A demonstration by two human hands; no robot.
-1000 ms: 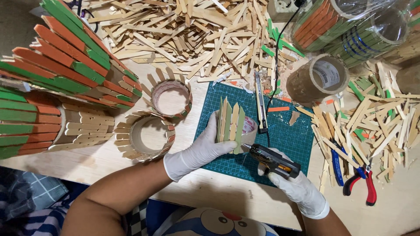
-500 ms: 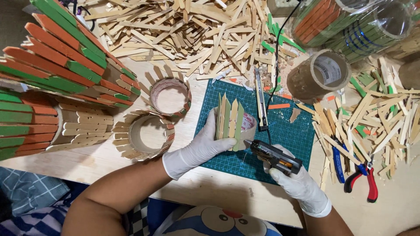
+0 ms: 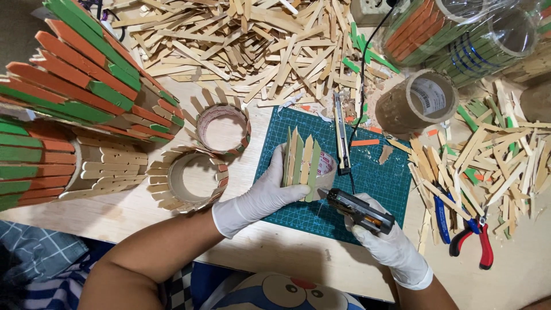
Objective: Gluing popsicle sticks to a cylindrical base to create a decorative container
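Head view, left to right, with the green cutting mat [image 3: 367, 189] taken as the landmark. Far left of the mat, large cylinders clad in orange and green sticks [image 3: 69, 115] are laid on their sides on the desk [image 3: 287, 252]. Between them and the mat, two tape cores ringed with short sticks are seen: a plain wooden one [image 3: 186, 178] near the mat's lower left corner, and a smaller one with a pale inner face [image 3: 221, 129] just above it. Above the mat, a broad heap of loose wooden sticks [image 3: 241, 40] is spread.

On the left part of the mat, a tape roll fronted with pointed upright sticks [image 3: 304, 166] is steadied by the gloved left hand [image 3: 258, 198], whose fingers are wrapped around its left side. Just right of the roll, a black glue gun [image 3: 359, 209] is gripped in the gloved right hand [image 3: 390, 247], with its nozzle brought to the roll's lower right edge. A utility knife [image 3: 341, 138] is laid upright along the mat's middle.

Above the mat's right corner, a brown tape roll [image 3: 416, 100] is seen. Right of the mat, more cut sticks [image 3: 493, 155] are scattered, with blue-handled pliers [image 3: 441, 215] and red-handled pliers [image 3: 473, 241] among them.
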